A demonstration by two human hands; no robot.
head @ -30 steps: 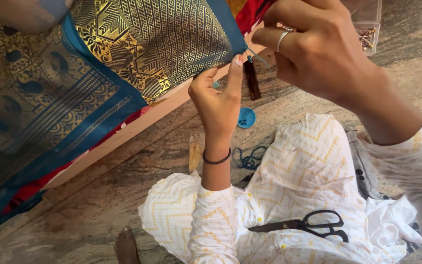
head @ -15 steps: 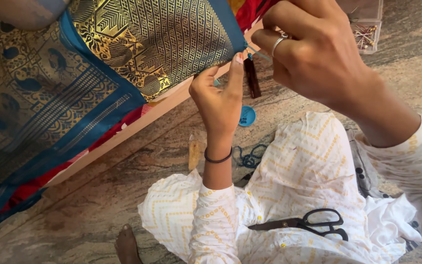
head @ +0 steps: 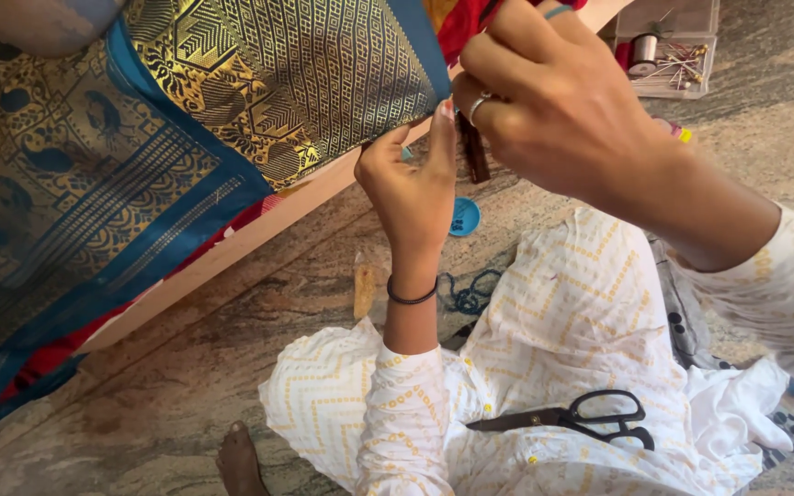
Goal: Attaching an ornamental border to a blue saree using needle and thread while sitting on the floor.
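Both my hands pinch the lower corner of the fabric: gold woven pattern, blue border, draped over a wooden frame. Left hand clamps the edge below, right hand above. Clear box right of the fabric holds thread spool and pins. Scissors on my lap. Pinch point hidden by fingers.

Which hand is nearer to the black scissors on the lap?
Hard to call. The scissors lie on the lap, far below both. The left hand pinches the cloth edge up and left; the right hand is above them.
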